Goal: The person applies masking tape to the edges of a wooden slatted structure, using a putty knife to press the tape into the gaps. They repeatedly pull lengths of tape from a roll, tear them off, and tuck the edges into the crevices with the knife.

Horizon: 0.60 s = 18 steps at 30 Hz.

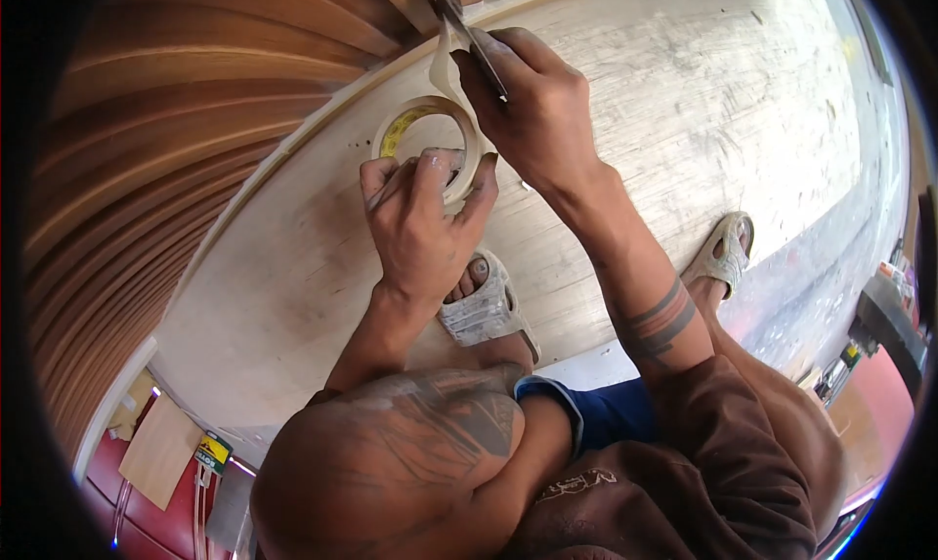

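Note:
My left hand (pixel 420 213) grips a roll of masking tape (pixel 398 128), its fingers hooked over the near rim and into the core. A yellow printed label lines the inside of the roll. From the roll a loose strip of tape (pixel 443 69) runs up to the fingers of my right hand (pixel 537 101). That hand is closed on a thin, dark, flat blade-like tool (pixel 485 62), seen almost edge-on. The tool's far end reaches the row of curved wooden slats (pixel 195 81) at the upper left.
A pale, scuffed wooden board (pixel 684 91) lies underfoot, with a raised edge along the slats. My sandalled feet (pixel 484 306) rest on it. At the lower left are a plywood piece (pixel 161 452) and a green-and-yellow package (pixel 212 452). Assorted items (pixel 860 355) stand at the right edge.

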### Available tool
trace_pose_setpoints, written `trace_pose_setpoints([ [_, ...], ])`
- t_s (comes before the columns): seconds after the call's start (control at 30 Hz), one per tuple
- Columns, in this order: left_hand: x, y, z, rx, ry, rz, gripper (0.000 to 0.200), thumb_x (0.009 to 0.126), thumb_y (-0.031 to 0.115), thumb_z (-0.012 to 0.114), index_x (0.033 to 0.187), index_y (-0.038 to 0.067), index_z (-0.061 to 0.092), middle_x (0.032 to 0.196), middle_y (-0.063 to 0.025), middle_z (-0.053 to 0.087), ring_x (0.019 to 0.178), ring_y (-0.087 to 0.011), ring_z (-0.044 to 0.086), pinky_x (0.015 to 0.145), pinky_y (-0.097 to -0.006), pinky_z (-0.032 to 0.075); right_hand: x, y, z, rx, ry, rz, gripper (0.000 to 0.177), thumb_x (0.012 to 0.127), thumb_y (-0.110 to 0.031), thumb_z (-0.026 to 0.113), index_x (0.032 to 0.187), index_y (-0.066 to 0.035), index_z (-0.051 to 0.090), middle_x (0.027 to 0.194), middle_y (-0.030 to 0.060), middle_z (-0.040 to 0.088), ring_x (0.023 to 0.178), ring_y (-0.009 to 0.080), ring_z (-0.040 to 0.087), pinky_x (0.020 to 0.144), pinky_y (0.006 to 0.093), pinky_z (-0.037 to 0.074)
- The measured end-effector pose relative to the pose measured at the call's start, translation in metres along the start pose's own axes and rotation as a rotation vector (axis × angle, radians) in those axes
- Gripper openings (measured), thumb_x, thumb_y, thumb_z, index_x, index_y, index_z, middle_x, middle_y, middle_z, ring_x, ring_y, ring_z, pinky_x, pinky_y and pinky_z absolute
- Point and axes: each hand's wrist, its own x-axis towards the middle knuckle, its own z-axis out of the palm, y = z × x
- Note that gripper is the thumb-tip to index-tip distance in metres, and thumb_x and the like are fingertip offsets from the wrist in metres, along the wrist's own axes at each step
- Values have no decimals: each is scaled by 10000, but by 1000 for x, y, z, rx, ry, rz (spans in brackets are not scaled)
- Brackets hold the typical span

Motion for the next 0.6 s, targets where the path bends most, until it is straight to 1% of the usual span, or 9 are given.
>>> trace_pose_setpoints([
  [0.03,0,0,1,-1,1,4,279,839,135,897,950,85,646,739,-40,708,633,-259,654,790,-409,423,0,0,-1,-1,2,2,358,891,-46,766,1247,-23,732,976,159,698,841,397,711,717,467,593],
  [0.1,1,1,2,3,-6,6,277,839,133,897,948,84,647,739,-43,708,635,-261,656,789,-409,424,-1,1,-3,2,-45,4,372,881,-46,769,1249,-13,729,996,167,699,901,397,708,758,473,590],
  [0.27,1,5,1,4,-27,8,271,843,128,896,945,83,649,742,-54,710,636,-269,659,781,-414,428,1,7,-8,49,-55,3,364,894,-43,765,1253,-2,725,1024,176,704,914,404,703,766,478,585],
  [0.33,1,10,-2,31,-59,-49,264,807,92,925,938,55,699,852,-82,740,747,-289,628,773,-415,475,3,11,-10,63,-56,-1,362,902,-42,762,1260,-7,725,1033,175,707,906,407,703,762,479,584],
  [0.43,1,9,0,35,-64,-43,270,806,89,929,948,48,704,865,-85,746,778,-292,618,763,-414,498,6,20,-16,109,-43,18,326,919,-47,763,1243,-19,740,1024,170,716,891,409,707,758,472,587],
  [0.47,1,8,1,34,-69,-37,270,806,89,929,948,48,704,865,-85,746,778,-292,618,763,-414,498,7,27,-20,117,-44,11,305,923,-50,766,1226,-24,750,1016,167,723,879,408,711,756,468,589],
  [0.53,2,8,2,54,-41,-21,267,863,151,901,946,80,658,754,-81,728,658,-285,679,795,-418,444,8,33,-27,125,-39,8,283,926,-54,770,1208,-30,760,1008,164,730,867,407,715,754,465,592],
  [0.6,0,7,1,58,-48,-31,270,862,153,903,947,79,657,756,-86,730,659,-286,678,797,-421,444,9,35,-32,107,-30,70,253,924,-57,775,1174,-23,773,1001,168,739,856,408,717,752,463,594],
])
